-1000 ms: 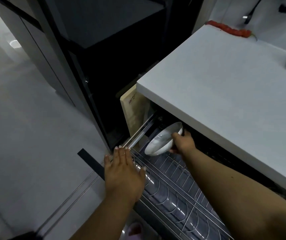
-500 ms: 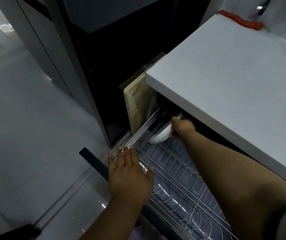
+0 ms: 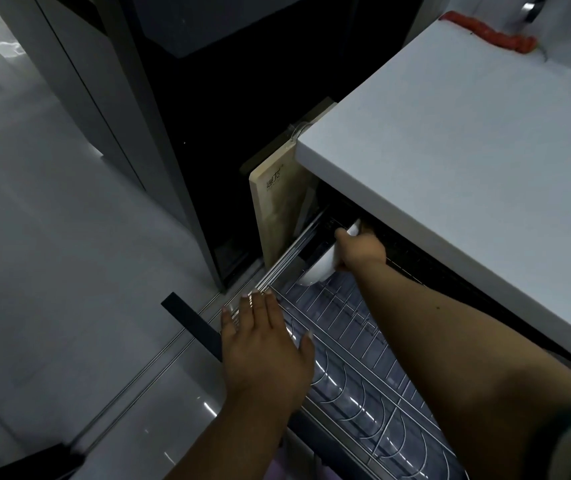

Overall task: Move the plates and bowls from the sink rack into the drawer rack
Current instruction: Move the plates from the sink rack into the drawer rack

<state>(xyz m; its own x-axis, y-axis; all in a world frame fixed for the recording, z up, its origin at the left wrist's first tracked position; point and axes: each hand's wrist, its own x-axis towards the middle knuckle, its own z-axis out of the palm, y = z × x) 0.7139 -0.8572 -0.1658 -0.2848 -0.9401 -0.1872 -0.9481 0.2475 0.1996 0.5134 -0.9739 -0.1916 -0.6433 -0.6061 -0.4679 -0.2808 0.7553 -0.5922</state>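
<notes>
A pulled-out wire drawer rack with curved dividers lies below the white countertop. My right hand reaches deep under the counter edge and grips a white bowl by its rim at the rack's far end. The bowl is tilted, partly hidden by the hand and the counter's shadow. My left hand is flat with straight fingers, resting on the rack's front left rail and holding nothing.
A wooden cutting board stands upright at the drawer's far left corner. A dark tall cabinet rises behind it. Red chillies lie at the counter's far edge. Glossy grey floor spreads to the left.
My right hand has pushed the bowl further back under the counter, so less of it shows. The left hand stays on the rail.
</notes>
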